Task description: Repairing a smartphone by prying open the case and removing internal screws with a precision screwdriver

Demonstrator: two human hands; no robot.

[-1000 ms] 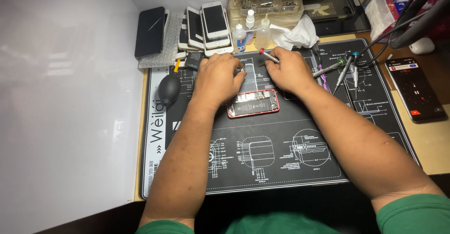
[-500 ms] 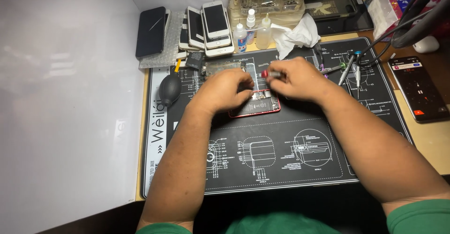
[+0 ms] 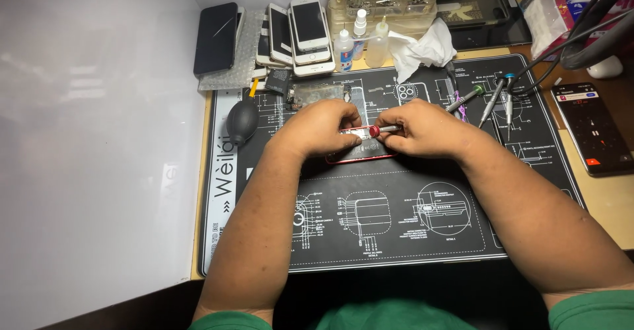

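A person in green sleeves bends over a red-framed phone (image 3: 360, 151) lying opened on a black repair mat (image 3: 396, 237), the device tucked beneath and between both hands. The left hand (image 3: 321, 127) rests curled over the phone's left end, fingers pressing on it. The right hand (image 3: 426, 128) pinches a red-capped screwdriver (image 3: 383, 130), held nearly flat with its cap pointing toward the left hand. Both forearms angle inward from the near edge. A stack of phones (image 3: 297, 36) sits beyond the mat
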